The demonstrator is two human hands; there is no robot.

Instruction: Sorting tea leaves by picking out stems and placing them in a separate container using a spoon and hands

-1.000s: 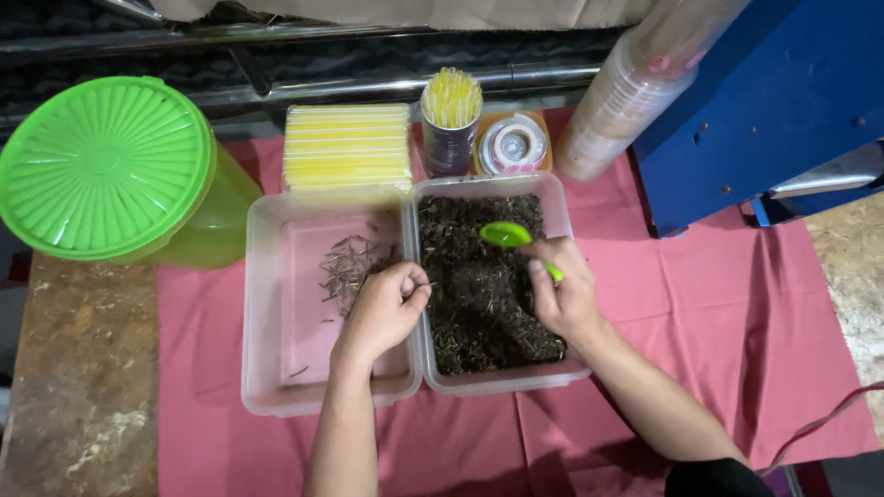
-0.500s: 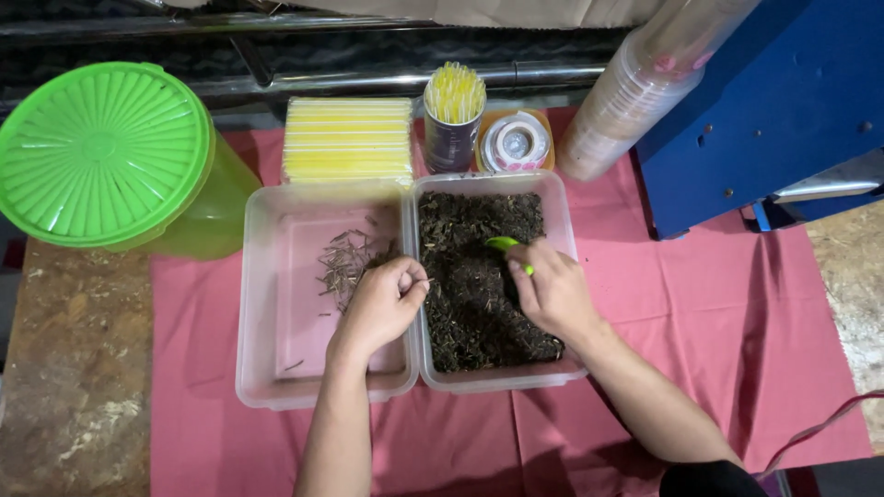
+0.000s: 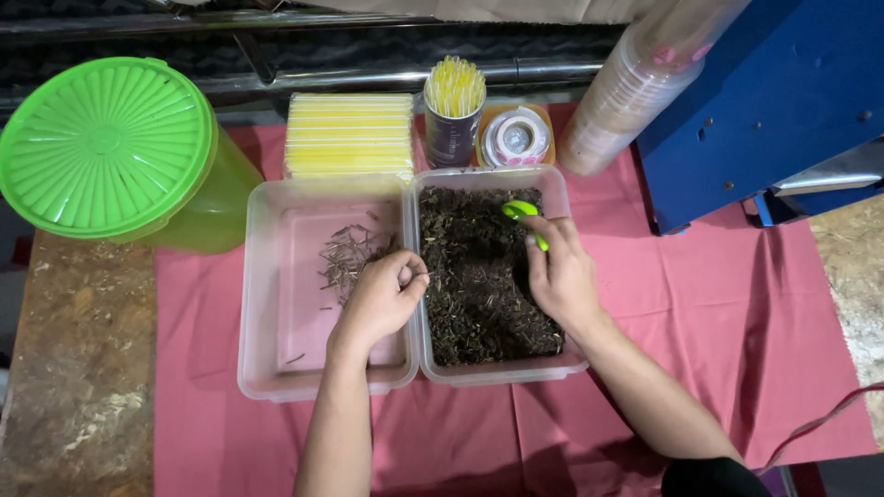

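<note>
Two clear plastic tubs sit side by side on a pink cloth. The right tub [image 3: 552, 184] is full of dark dried leaves [image 3: 474, 276]. The left tub [image 3: 262, 304] holds only a small heap of thin stems [image 3: 348, 253]. My right hand [image 3: 560, 271] hovers over the dark leaves and grips a small green spoon [image 3: 521, 213], whose bowl points toward the tub's far side. My left hand [image 3: 382, 296] rests over the wall between the tubs, fingers pinched together; whether they hold a stem is too small to tell.
A large green lidded container [image 3: 106, 147] stands at the back left. Behind the tubs are a flat pack of yellow straws [image 3: 348, 133], a cup of straws [image 3: 453, 110], a tape roll [image 3: 516, 136] and stacked clear cups [image 3: 626, 92]. A blue machine [image 3: 764, 101] occupies the back right.
My right hand has shifted with the green spoon over the dark leaves, lowering it, then angling it toward the tub's far side. My left hand has stayed pinched at the tubs' shared wall.
</note>
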